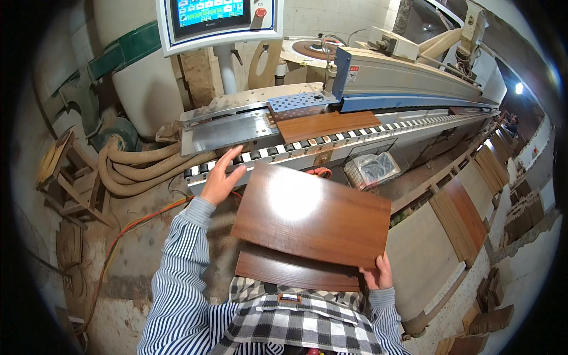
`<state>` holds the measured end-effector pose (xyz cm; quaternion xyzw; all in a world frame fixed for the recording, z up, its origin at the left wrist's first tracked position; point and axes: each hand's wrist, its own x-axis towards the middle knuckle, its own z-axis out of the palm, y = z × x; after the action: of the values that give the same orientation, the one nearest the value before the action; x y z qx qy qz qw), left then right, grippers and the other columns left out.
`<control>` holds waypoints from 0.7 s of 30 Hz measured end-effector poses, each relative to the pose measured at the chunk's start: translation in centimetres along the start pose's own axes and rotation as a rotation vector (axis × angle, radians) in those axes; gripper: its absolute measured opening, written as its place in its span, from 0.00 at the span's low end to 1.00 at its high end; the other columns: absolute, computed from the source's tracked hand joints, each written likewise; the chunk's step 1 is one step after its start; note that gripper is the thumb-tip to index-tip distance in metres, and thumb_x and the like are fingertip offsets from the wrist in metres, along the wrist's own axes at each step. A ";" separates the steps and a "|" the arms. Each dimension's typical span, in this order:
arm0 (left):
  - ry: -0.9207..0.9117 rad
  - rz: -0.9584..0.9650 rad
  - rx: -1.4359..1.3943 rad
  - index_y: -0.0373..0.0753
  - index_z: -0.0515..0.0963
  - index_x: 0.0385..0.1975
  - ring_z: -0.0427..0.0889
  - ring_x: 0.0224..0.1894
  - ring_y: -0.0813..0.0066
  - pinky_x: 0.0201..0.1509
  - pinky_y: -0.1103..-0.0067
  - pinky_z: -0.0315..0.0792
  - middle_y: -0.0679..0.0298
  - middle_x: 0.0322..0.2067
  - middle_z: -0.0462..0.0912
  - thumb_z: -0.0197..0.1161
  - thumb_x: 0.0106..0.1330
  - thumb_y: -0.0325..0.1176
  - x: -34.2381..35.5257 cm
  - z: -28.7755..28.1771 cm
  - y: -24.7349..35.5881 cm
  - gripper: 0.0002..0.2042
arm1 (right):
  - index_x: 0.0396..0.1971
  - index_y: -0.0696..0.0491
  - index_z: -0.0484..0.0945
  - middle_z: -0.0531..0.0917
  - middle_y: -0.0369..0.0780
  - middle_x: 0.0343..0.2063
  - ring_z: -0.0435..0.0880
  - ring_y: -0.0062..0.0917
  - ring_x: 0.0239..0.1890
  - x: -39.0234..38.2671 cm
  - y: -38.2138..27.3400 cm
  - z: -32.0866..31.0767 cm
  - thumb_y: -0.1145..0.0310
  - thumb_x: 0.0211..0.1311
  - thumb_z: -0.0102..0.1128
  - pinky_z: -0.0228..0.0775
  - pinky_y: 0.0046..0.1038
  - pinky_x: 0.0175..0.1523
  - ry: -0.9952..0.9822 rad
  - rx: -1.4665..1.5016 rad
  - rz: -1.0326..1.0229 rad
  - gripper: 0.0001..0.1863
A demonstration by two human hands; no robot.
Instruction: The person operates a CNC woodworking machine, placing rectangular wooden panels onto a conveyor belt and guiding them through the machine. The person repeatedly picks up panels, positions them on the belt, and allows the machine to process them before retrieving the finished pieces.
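A glossy brown wood-grain panel is tilted in front of me, gripped at its lower right corner by my right hand. My left hand is off the panel's upper left corner, fingers stretched apart, near the row of black and white conveyor pads. Beneath the held panel, close to my checked apron, lies a second brown panel, partly covered. On the machine, another brown board rests against the pads, its far edge beside a blue perforated plate.
The long machine runs to the far right, with a control screen above its near end. Ribbed hoses and a wooden stool stand left. A wire basket sits below the conveyor; stacked boards lie right.
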<state>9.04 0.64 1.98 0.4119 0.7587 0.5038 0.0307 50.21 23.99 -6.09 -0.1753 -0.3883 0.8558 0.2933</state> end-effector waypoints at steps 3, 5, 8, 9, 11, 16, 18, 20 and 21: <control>-0.058 0.139 0.279 0.42 0.64 0.63 0.53 0.69 0.54 0.70 0.62 0.47 0.53 0.65 0.61 0.61 0.59 0.51 -3.9 -1.4 1.6 0.34 | 0.63 0.55 0.57 0.77 0.44 0.47 0.82 0.30 0.38 3.7 -0.2 2.8 0.65 0.66 0.51 0.79 0.31 0.40 -0.050 0.025 -0.005 0.27; -0.102 0.132 0.463 0.45 0.65 0.62 0.50 0.70 0.54 0.71 0.59 0.42 0.55 0.66 0.58 0.63 0.56 0.53 -5.9 -2.3 1.9 0.35 | 0.63 0.55 0.57 0.77 0.43 0.48 0.82 0.29 0.39 6.7 0.2 4.5 0.67 0.67 0.50 0.79 0.31 0.40 -0.137 0.007 0.033 0.27; -0.124 0.102 0.663 0.46 0.66 0.61 0.49 0.70 0.55 0.72 0.57 0.41 0.57 0.66 0.58 0.64 0.54 0.54 -7.8 -3.7 1.2 0.35 | 0.63 0.55 0.57 0.77 0.42 0.48 0.82 0.30 0.41 10.7 1.1 8.3 0.69 0.68 0.47 0.80 0.29 0.41 -0.210 -0.006 0.093 0.25; -0.096 0.080 0.648 0.45 0.66 0.61 0.51 0.70 0.55 0.72 0.58 0.41 0.56 0.65 0.59 0.64 0.55 0.52 -7.9 -4.1 0.7 0.34 | 0.62 0.55 0.59 0.77 0.43 0.49 0.82 0.31 0.41 12.0 1.6 8.9 0.65 0.68 0.48 0.80 0.30 0.41 -0.244 -0.042 0.097 0.25; -0.004 0.088 0.671 0.45 0.67 0.61 0.55 0.68 0.55 0.71 0.58 0.43 0.55 0.64 0.61 0.64 0.56 0.51 -7.4 -4.9 -0.7 0.33 | 0.62 0.54 0.59 0.76 0.45 0.50 0.81 0.33 0.46 14.6 2.6 9.3 0.59 0.69 0.49 0.79 0.32 0.46 -0.270 0.069 0.179 0.26; 0.126 -0.069 0.695 0.42 0.68 0.59 0.59 0.66 0.55 0.71 0.58 0.44 0.54 0.63 0.63 0.62 0.58 0.52 -5.3 -5.4 -2.7 0.31 | 0.66 0.54 0.54 0.72 0.50 0.54 0.76 0.37 0.54 13.0 1.8 12.8 0.60 0.69 0.48 0.73 0.33 0.55 -0.210 0.007 0.165 0.29; 0.178 -0.108 0.704 0.40 0.71 0.56 0.61 0.65 0.56 0.71 0.56 0.41 0.55 0.62 0.66 0.62 0.58 0.54 -4.6 -5.4 -3.1 0.31 | 0.68 0.53 0.47 0.72 0.50 0.55 0.77 0.36 0.52 11.6 2.0 10.9 0.64 0.69 0.48 0.73 0.32 0.54 -0.158 -0.208 0.106 0.32; 0.184 -0.121 0.838 0.39 0.72 0.54 0.62 0.65 0.57 0.71 0.55 0.39 0.55 0.60 0.68 0.62 0.57 0.55 -3.7 -5.6 -2.2 0.31 | 0.64 0.55 0.57 0.78 0.48 0.49 0.81 0.31 0.45 9.4 1.5 7.9 0.66 0.68 0.49 0.75 0.30 0.49 -0.121 -0.168 0.128 0.27; 0.187 -0.128 0.900 0.39 0.73 0.54 0.62 0.65 0.57 0.71 0.54 0.38 0.56 0.60 0.69 0.62 0.56 0.56 -3.3 -5.5 -2.0 0.31 | 0.62 0.56 0.61 0.80 0.47 0.46 0.83 0.30 0.42 8.3 1.3 5.7 0.66 0.68 0.49 0.76 0.28 0.47 -0.107 -0.155 0.144 0.24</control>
<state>7.49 -5.87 1.83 0.2894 0.9253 0.1564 -0.1888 40.36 25.43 -4.10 -0.1791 -0.4550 0.8501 0.1955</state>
